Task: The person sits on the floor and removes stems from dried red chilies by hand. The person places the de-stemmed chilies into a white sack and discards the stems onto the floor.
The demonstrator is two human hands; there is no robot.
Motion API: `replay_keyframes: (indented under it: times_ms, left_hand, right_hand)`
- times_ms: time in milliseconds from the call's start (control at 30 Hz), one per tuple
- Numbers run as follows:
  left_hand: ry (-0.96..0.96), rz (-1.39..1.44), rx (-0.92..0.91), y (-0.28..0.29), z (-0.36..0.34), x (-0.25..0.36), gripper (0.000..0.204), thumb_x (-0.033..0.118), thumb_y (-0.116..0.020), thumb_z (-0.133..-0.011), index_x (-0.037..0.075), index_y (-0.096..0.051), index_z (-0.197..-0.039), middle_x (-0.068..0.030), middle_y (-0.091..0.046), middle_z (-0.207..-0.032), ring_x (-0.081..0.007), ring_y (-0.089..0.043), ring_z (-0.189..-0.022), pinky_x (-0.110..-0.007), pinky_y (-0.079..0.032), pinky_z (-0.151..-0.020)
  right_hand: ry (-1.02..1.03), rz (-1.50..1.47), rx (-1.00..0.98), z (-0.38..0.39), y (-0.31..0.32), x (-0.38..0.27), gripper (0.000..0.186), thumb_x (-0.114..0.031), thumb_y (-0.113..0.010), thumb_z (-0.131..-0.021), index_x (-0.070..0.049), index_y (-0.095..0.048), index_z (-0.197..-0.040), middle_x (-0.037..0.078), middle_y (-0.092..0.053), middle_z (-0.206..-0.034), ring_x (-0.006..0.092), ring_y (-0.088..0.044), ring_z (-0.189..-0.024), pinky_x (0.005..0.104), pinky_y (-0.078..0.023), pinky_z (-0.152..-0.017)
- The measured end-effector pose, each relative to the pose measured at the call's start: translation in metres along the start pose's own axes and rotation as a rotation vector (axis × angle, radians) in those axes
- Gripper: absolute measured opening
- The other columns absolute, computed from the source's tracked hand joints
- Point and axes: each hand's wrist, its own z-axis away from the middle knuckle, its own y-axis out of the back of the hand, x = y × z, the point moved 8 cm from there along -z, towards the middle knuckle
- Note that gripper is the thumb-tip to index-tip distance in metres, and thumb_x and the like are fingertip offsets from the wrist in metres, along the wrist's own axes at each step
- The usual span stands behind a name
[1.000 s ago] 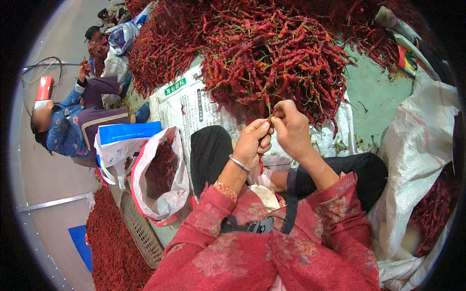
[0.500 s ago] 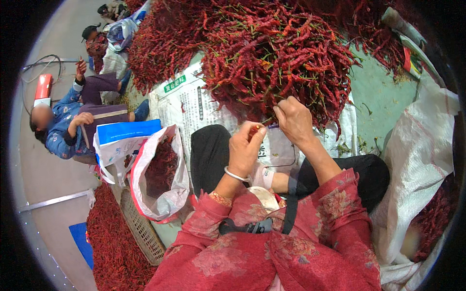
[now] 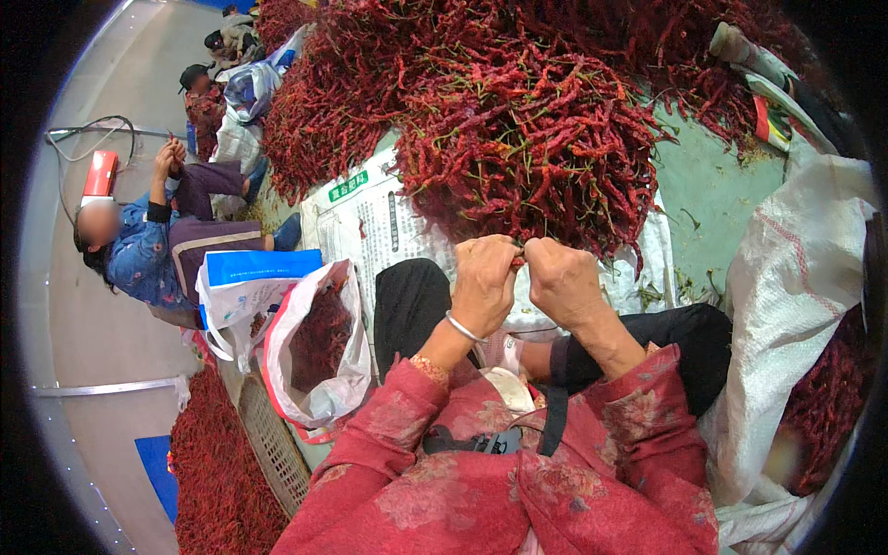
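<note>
Both forearms came up from the lower edge in red flowered sleeves (image 3: 398, 416), slanting inward until the hands met in front of the chest, low over the near edge of the pile (image 3: 536, 157). The left hand (image 3: 486, 280) had its back turned up and its fingers curled in narrow, holding a chilli (image 3: 516, 263) of which only a small red bit showed between the two hands. Its wrist, ringed by a pale bracelet (image 3: 465, 327), leaned to the right as the forearm rose. The right hand (image 3: 566, 280) sat just beside it at nearly the same height, knuckles up, its forearm slanting up to the left; its fingers bent down out of sight, so I could not tell how far they were closed or whether they gripped the chilli too. The elbows were bent and spread wide of the hands. Beneath the wrists lay the folded legs in dark trousers (image 3: 412, 305), one knee on each side. The pile of red chillies rested partly on a printed white sheet (image 3: 356, 222). To the left stood an open bag (image 3: 355, 365) with dark red chillies inside, and to the right a large white sack (image 3: 786, 250).
</note>
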Motion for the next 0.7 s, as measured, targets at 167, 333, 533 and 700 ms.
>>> replay_keyframes:
  times_ms: [167, 333, 533, 700]
  left_hand:
    - [0.411, 0.504, -0.088, -0.043, 0.008, -0.021, 0.008, 0.009, -0.056, -0.083, 0.002, -0.057, -0.087, -0.0140, -0.058, -0.071, -0.0307, -0.059, -0.070, -0.039, -0.044, -0.065]
    - [1.059, 1.431, 0.139, -0.049, 0.050, -0.055, 0.013, 0.018, -0.049, -0.096, 0.005, -0.052, -0.096, -0.0060, -0.059, -0.088, -0.0166, -0.064, -0.074, -0.030, -0.054, -0.066]
    - [1.121, 1.574, 0.231, -0.035, 0.060, -0.072, 0.012, 0.020, -0.053, -0.095, 0.009, -0.053, -0.096, 0.0022, -0.047, -0.069, -0.0041, -0.035, -0.045, -0.019, -0.031, -0.039]
    - [1.110, 1.369, 0.065, -0.021, 0.055, -0.045, 0.007, 0.011, -0.062, -0.086, 0.007, -0.057, -0.090, 0.0068, -0.042, -0.059, -0.0024, -0.031, -0.040, -0.019, -0.026, -0.035]
  right_hand:
    - [-0.520, -0.544, 0.244, 0.004, -0.002, 0.093, 0.010, -0.010, -0.057, -0.079, -0.002, -0.058, -0.073, 0.014, -0.055, -0.058, 0.0348, -0.056, -0.052, 0.0405, -0.044, -0.048]
    - [-0.153, -0.160, 0.095, -0.014, 0.009, 0.053, 0.007, -0.009, -0.062, -0.078, -0.003, -0.063, -0.079, 0.013, -0.058, -0.072, 0.0311, -0.059, -0.064, 0.0358, -0.048, -0.057]
    - [-0.294, 0.138, -0.166, -0.009, -0.062, 0.047, 0.036, -0.037, -0.066, -0.078, -0.002, -0.063, -0.072, 0.021, -0.060, -0.068, 0.0367, -0.061, -0.063, 0.0430, -0.049, -0.059]
    - [-0.498, -0.078, -0.198, 0.000, -0.076, 0.077, 0.027, -0.024, -0.056, -0.079, 0.001, -0.060, -0.070, 0.025, -0.059, -0.072, 0.0443, -0.059, -0.068, 0.0489, -0.048, -0.064]
